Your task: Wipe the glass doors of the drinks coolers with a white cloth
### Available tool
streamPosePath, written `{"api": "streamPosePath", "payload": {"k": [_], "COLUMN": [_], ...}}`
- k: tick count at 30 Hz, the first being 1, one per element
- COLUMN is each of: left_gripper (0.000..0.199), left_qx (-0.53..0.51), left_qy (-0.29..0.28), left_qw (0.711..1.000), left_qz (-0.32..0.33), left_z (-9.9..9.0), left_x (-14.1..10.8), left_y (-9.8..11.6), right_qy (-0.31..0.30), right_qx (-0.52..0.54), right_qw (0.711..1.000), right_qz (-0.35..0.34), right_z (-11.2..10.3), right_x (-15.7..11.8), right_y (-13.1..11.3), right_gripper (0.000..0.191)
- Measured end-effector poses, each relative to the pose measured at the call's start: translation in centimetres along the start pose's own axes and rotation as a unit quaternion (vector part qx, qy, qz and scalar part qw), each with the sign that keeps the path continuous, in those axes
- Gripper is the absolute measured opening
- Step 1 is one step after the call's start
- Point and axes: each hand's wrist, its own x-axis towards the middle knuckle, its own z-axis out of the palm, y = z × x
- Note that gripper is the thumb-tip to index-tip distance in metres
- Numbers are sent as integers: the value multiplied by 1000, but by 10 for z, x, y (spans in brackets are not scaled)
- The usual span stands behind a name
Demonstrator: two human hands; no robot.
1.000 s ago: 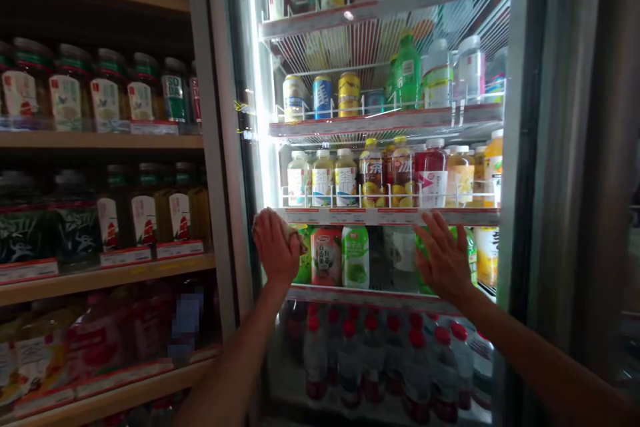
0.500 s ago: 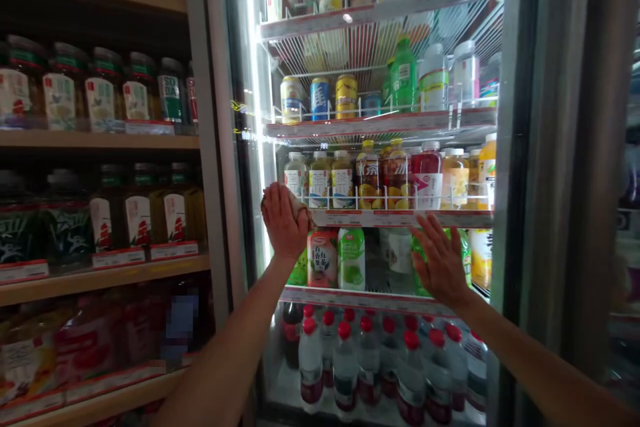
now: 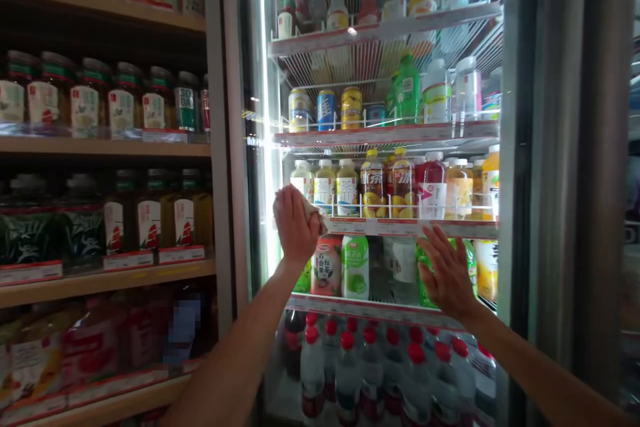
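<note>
My left hand (image 3: pixel 299 225) presses a crumpled light cloth (image 3: pixel 316 211) flat at the left end of the fridge's middle shelf edge, in front of a pale-labelled tea bottle (image 3: pixel 302 177). To the right, my right hand (image 3: pixel 449 273) is raised with fingers spread and holds nothing. Its fingertips are near the shelf's price strip (image 3: pixel 390 227), and whether they touch the glass cannot be made out. Between the hands, on the shelf below, stand a red-labelled bottle (image 3: pixel 327 267) and a green bottle (image 3: pixel 355 268).
Wooden shelves (image 3: pixel 107 145) with rows of bottles stand at the left, beside a metal frame (image 3: pixel 226 147). Red-capped bottles (image 3: pixel 347 373) fill the fridge bottom. Cans (image 3: pixel 351 108) and more bottles line the upper shelves. A metal edge (image 3: pixel 555 180) runs down the right.
The view has shifted, so the shelves sit slightly lower and further right. My left hand with the cloth appears a little further right in the picture; my right hand is slightly lower.
</note>
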Motion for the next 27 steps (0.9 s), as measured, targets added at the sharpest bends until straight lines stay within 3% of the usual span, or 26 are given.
{"api": "streamPosePath", "payload": {"k": [2, 5, 8, 10, 13, 16, 19, 21, 23, 25, 27], "left_gripper": [64, 68, 78, 84, 84, 72, 62, 60, 61, 61, 62], "left_qx": [-28, -98, -171, -193, -151, -54, 6, 23, 30, 32, 35], "left_qy": [-51, -137, -150, -144, -136, -65, -28, -21, -12, -12, -14], "left_qw": [995, 963, 951, 951, 959, 991, 999, 999, 999, 998, 998], "left_qz": [76, 212, 211, 193, 196, 101, 37, 38, 41, 47, 48], "left_z": [5, 18, 23, 17, 3, -4, 2, 6, 9, 10, 9], "left_x": [-10, -22, -25, -26, -32, -41, -47, -48, -49, -48, -48], "left_y": [26, 73, 91, 79, 39, 5, -5, -2, 2, 3, 3], "right_qy": [13, 28, 26, 26, 14, 16, 28, 21, 14, 29, 79], "right_qx": [23, 112, 221, 243, 173, 41, -34, -51, -69, -102, -158], "right_qw": [1000, 993, 975, 970, 984, 998, 998, 996, 995, 994, 982], "right_qz": [12, -1, -21, -15, -36, -40, -54, -76, -73, -27, 65], "right_z": [-3, -9, -6, 2, 20, 40, 55, 56, 44, 21, -5], "right_x": [4, 19, 37, 48, 59, 73, 94, 103, 100, 85, 66], "right_y": [-7, -26, -46, -57, -69, -84, -95, -88, -63, -19, 29], "right_gripper": [52, 54, 56, 56, 53, 45, 41, 41, 41, 41, 44]}}
